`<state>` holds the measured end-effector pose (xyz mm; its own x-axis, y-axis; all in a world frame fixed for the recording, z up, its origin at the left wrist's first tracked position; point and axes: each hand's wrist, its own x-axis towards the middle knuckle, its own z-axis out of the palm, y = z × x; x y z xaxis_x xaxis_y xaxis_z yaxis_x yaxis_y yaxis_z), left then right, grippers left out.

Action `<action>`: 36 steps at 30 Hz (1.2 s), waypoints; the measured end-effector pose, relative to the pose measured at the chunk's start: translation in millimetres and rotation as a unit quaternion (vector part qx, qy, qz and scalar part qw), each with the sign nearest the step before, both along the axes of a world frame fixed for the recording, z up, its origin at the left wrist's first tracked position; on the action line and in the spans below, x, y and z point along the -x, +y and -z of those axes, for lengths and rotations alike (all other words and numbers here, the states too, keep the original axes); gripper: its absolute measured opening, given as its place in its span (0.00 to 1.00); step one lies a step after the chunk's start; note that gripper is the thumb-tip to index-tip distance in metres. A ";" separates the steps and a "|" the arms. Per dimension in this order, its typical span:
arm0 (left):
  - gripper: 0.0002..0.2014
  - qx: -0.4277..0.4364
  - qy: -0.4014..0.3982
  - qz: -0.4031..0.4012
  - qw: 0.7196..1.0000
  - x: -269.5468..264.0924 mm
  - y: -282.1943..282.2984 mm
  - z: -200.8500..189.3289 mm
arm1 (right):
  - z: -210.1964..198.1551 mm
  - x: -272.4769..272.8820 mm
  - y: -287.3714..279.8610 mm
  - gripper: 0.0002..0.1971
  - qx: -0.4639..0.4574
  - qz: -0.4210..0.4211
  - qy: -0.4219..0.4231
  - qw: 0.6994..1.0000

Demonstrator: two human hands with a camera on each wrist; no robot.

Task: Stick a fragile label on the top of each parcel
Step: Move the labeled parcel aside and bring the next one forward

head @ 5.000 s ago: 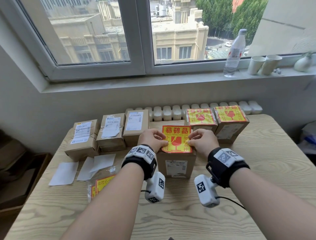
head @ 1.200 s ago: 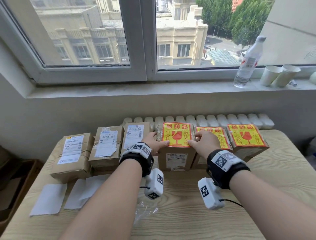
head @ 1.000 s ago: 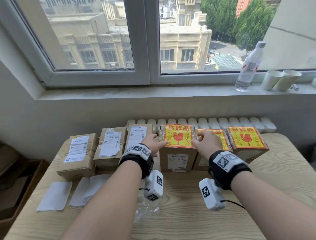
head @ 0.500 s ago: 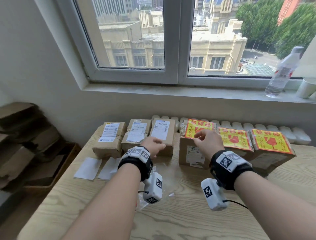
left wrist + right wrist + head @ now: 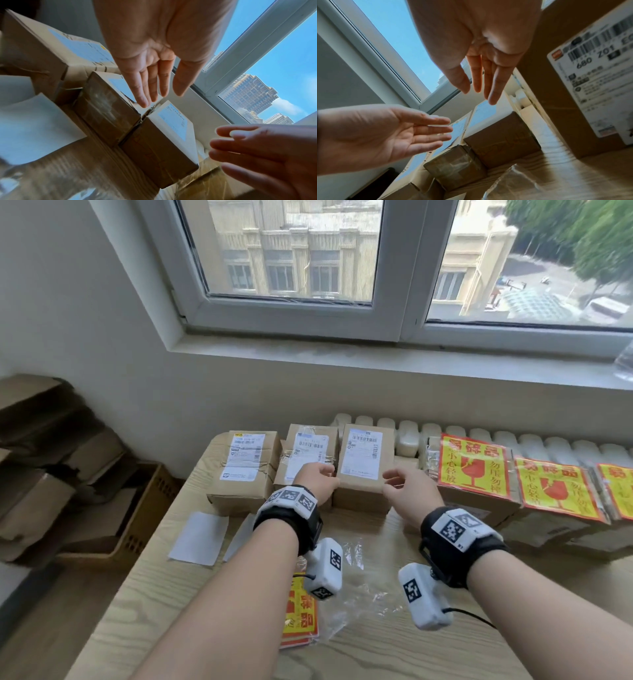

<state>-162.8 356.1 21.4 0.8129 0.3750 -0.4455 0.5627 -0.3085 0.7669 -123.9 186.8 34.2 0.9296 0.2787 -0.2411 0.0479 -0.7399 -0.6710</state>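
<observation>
Three brown parcels with only white shipping slips stand in a row at the table's back left. On either side of the rightmost of them, the plain parcel (image 5: 362, 465) (image 5: 163, 142) (image 5: 501, 138), my two hands are spread with straight fingers and hold nothing. My left hand (image 5: 322, 474) (image 5: 150, 94) is at its left edge and my right hand (image 5: 399, 481) (image 5: 479, 92) is just off its right edge. I cannot tell whether either touches it. To the right stand three parcels with yellow and red fragile labels (image 5: 472, 465) on top. A stack of spare fragile labels (image 5: 301, 611) lies under my left forearm.
White backing sheets (image 5: 200, 537) lie on the wooden table (image 5: 394, 655) at the left. A crumpled clear plastic bag (image 5: 356, 594) lies between my wrists. A white radiator (image 5: 407, 436) runs behind the parcels. Flattened cardboard (image 5: 41, 467) is piled on the floor to the left.
Both hands pushed the freshly labelled parcel back into the right-hand row, let go of it and moved left to the nearest plain parcel. My view swung left.
</observation>
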 end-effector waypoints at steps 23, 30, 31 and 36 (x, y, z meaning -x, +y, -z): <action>0.15 -0.003 0.001 0.095 0.996 -56.0 6.8 34.7 | 22.2 -11.9 32.1 0.26 -0.046 0.109 0.102 0.988; 0.14 0.003 0.014 0.018 1.000 -37.4 9.2 16.8 | 5.7 2.0 25.4 0.26 -0.036 0.072 0.078 0.994; 0.22 0.004 0.017 0.006 1.000 -34.9 9.0 15.4 | 0.5 5.0 24.4 0.26 -0.016 0.061 0.065 0.996; 0.33 0.022 0.009 -0.042 0.999 -15.3 0.3 -1.5 | -18.8 24.7 18.2 0.25 0.009 -0.004 0.014 1.000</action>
<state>-147.5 356.4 22.8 0.7709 0.4212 -0.4778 0.5994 -0.2259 0.7679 -148.5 205.0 52.9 0.9203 0.2812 -0.2721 0.0350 -0.7517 -0.6585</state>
